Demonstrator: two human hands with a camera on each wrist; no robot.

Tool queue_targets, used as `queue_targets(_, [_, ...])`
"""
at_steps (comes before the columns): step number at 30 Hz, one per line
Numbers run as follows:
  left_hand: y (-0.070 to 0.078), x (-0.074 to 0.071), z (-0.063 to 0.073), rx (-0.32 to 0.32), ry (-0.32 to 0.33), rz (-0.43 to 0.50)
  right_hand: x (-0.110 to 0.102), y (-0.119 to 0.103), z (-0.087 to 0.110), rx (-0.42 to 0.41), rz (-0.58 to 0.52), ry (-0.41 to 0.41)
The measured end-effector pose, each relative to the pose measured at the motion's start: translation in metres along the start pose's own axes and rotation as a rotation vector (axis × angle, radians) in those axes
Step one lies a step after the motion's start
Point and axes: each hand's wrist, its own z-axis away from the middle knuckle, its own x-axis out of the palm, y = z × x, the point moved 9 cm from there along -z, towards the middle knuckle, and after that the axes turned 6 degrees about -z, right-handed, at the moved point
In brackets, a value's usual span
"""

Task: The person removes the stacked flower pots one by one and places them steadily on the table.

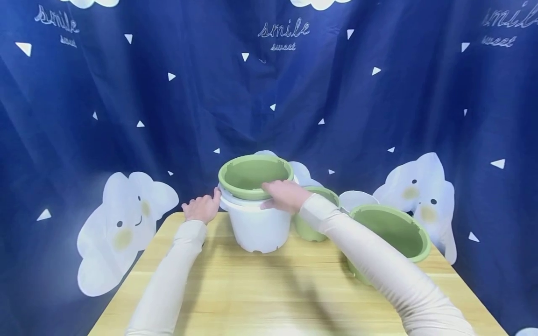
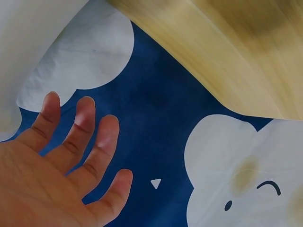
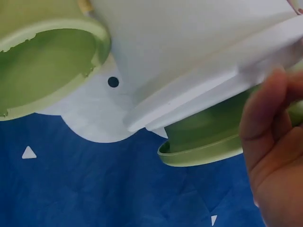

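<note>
A green plastic flowerpot (image 1: 254, 171) sits partly inside the white flowerpot (image 1: 260, 228) on the wooden table, its rim standing above the white one. My right hand (image 1: 286, 195) grips the green pot's near right rim, fingertips reaching over the edge. In the right wrist view, the curled fingers of that hand (image 3: 277, 151) lie close to both pots' rims. At the white pot's left side, my left hand (image 1: 201, 209) has its thumb right at the rim. The left wrist view shows its fingers (image 2: 104, 142) spread and holding nothing.
Behind my right forearm stands a small green pot (image 1: 311, 228). A larger green pot (image 1: 392, 228) is near the right edge of the wooden table (image 1: 244, 298), partly hidden by that sleeve. A blue curtain (image 1: 210, 93) with white clouds hangs behind the table.
</note>
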Motion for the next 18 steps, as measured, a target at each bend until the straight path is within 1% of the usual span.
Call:
queue_targets(7, [0.0036, -0.0054, 0.0022, -0.005, 0.015, 0.009, -0.0082, -0.0015, -0.0004, 0.048, 0.004, 0.01])
queue_targets(10, [0.0052, -0.0063, 0.0039, -0.005, 0.02, 0.012, -0.0099, -0.0026, 0.0008, 0.045, 0.017, -0.002])
queue_targets(15, [0.0044, -0.0051, 0.0059, -0.013, 0.013, 0.012, -0.0075, -0.0033, 0.0012, 0.04, 0.02, -0.044])
queue_targets(18, [0.0036, -0.0054, 0.0053, -0.013, 0.012, 0.011, -0.0081, -0.0041, -0.0005, 0.042, 0.033, -0.038])
